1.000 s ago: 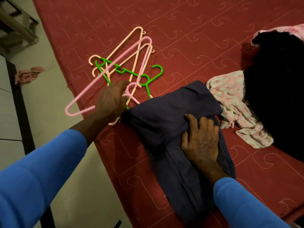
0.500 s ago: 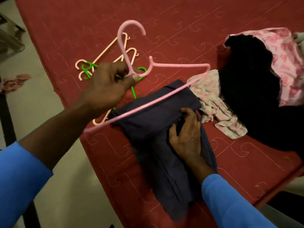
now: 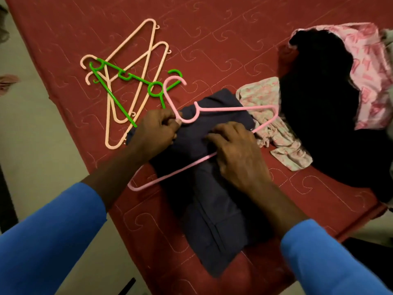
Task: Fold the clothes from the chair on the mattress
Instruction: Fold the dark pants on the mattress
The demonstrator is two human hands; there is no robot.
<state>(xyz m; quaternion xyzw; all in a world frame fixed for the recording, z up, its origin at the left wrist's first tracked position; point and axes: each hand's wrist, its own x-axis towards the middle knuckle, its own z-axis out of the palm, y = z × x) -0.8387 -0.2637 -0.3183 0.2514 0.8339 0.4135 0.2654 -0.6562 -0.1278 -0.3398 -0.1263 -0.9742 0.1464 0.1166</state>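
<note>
I am seeing the left hand (image 3: 157, 133) gripping the pink hanger (image 3: 223, 109) at its neck, fingers curled round it. The hanger is lying across the folded navy garment (image 3: 212, 220), which is resting near the edge of the red mattress (image 3: 212, 39). The right hand (image 3: 236, 152) is lying on that garment, covering the hanger's lower bar, fingers bent; I cannot tell whether they are grasping anything. Peach hangers (image 3: 136, 60) and a green hanger (image 3: 127, 76) are lying just beyond.

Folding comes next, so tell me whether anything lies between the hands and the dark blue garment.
Yes: the pink hanger lies across the dark blue garment. The left hand pinches its neck, and its lower bar passes under the right hand. The right hand itself rests directly on the cloth.
</note>
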